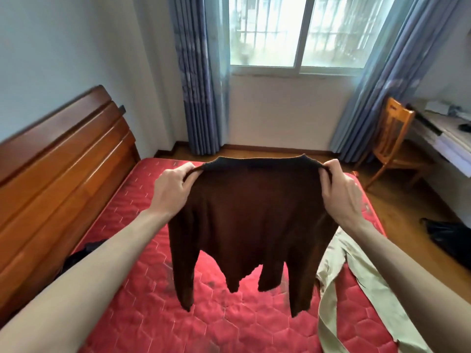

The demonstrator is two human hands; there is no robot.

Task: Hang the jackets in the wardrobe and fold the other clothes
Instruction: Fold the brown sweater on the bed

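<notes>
A dark brown knitted sweater point(254, 212) hangs spread in the air above the red quilted mattress point(158, 314). My left hand point(173, 192) grips its upper left corner and my right hand point(339, 189) grips its upper right corner, holding the top edge stretched between them. Its sleeves and lower parts dangle free over the bed. A beige garment point(362, 284) with a long belt lies on the mattress at the right, partly behind my right forearm. A dark piece of clothing point(84, 250) lies at the left by the headboard, mostly hidden by my left arm.
A wooden headboard point(58, 169) runs along the left. Straight ahead are a window point(303, 31) and blue curtains point(198, 80). A wooden chair point(392, 138) and a desk point(443, 133) stand at the right. A black bag point(448, 238) lies on the wooden floor.
</notes>
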